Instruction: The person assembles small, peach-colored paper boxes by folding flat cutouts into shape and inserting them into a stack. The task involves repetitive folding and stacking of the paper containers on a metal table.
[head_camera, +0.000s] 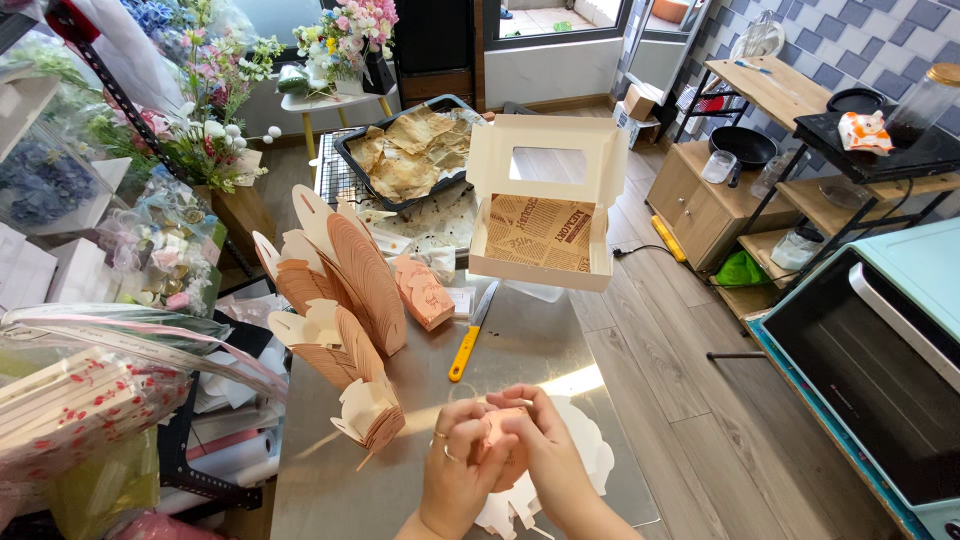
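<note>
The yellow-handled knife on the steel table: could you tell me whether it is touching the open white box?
Apart. The head view shows the knife lying on the table, its blade tip stopping short of the white box, with bare steel showing between them.

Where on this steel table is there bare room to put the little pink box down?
Bare steel table shows between the yellow-handled knife and the right edge, below the open white box. The left side is crowded with flat pink cartons. Both hands, left hand and right hand, fill the near edge.
</note>
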